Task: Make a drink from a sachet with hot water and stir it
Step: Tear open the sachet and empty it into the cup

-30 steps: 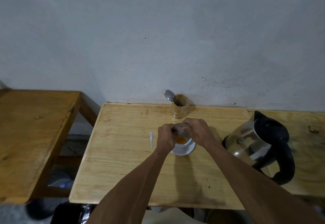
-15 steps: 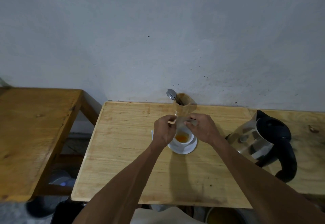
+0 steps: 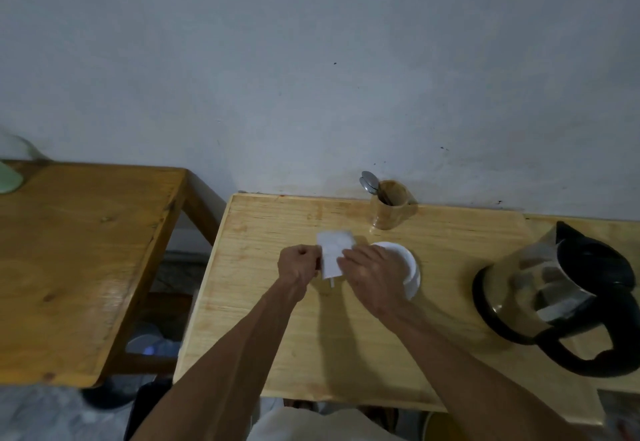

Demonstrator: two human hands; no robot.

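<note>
Plain home corner: bare wall (image 3: 311,59), wooden tables (image 3: 450,250), electric kettle (image 3: 561,288).

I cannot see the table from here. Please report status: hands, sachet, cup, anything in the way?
Left hand and right hand both pinching white sachet, left of cup. Kettle at right, untouched. Spoon in wooden holder. Nothing blocking.

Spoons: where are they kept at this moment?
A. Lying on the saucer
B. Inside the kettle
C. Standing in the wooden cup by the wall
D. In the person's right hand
C: the spoons stick up out of the wooden cup at the table's back edge by the wall.
</note>
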